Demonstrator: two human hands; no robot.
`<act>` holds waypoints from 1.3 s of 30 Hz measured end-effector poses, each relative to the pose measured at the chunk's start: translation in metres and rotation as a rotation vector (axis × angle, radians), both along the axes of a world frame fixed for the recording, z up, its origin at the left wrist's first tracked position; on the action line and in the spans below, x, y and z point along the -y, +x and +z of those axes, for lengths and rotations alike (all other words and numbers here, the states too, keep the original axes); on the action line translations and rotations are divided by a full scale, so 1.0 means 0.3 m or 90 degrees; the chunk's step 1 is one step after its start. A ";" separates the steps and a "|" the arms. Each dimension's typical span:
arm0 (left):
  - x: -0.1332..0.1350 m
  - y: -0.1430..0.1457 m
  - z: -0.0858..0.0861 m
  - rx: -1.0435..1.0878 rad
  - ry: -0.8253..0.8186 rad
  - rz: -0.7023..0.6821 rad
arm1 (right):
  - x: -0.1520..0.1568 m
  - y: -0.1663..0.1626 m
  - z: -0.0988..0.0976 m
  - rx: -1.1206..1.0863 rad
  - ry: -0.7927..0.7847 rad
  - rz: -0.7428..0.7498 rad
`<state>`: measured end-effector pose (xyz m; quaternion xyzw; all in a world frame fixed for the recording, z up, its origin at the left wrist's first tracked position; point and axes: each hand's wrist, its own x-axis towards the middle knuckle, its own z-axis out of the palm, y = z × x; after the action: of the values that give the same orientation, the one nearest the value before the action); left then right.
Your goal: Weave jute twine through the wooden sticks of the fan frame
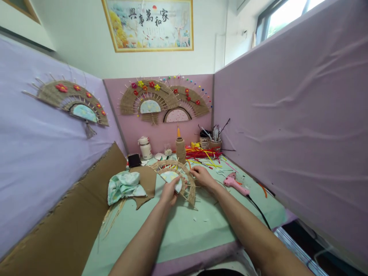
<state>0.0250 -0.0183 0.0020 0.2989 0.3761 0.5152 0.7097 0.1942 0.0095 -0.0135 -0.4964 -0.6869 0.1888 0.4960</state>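
Note:
A half-made hand fan [188, 180] with thin stick ribs and a woven band of brown twine is held tilted above the table. My left hand [170, 191] is closed on its lower middle, the thumb over the half-round patterned fabric piece [169, 176]. At the fan's right outer edge, my right hand [201, 176] has its fingers pinched together by the twine band. What lies between those fingertips is too small to make out. A cone of brown twine [180, 151] stands upright just behind the fan.
Right of my hands lies a pink glue gun [236, 184] with a black cord. Crumpled green fabric [125, 186] and cut cardboard [146, 180] lie at left. Red and yellow pipe cleaners [204, 153], a white bottle [145, 147] and tool pots [215, 145] stand behind. Finished fans [148, 94] hang on the partition.

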 end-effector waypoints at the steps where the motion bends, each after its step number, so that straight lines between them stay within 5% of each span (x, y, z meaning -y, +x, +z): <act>1: -0.002 -0.002 -0.001 -0.003 -0.003 0.000 | 0.001 0.000 0.000 -0.003 -0.001 0.016; 8: -0.009 -0.006 -0.013 -0.013 -0.023 -0.037 | 0.024 0.024 -0.027 0.022 0.113 0.011; 15: -0.005 -0.012 -0.012 -0.043 -0.052 -0.083 | 0.020 0.037 -0.029 -0.025 0.110 -0.013; 18: 0.000 -0.014 -0.005 -0.047 -0.068 -0.106 | 0.013 0.039 -0.027 -0.113 0.031 0.005; 23: 0.006 -0.015 0.009 -0.024 -0.093 -0.148 | 0.022 0.054 -0.015 -0.359 -0.251 0.189; 28: 0.006 -0.018 0.010 -0.002 -0.091 -0.181 | 0.035 0.074 0.003 -0.495 -0.404 0.309; 39: 0.012 -0.024 0.019 0.029 -0.040 -0.173 | 0.011 0.098 -0.025 -0.583 -0.381 0.339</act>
<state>0.0178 -0.0218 0.0078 0.3132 0.3321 0.4091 0.7901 0.2236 0.0061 -0.0209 -0.2934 -0.4215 0.6856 0.5159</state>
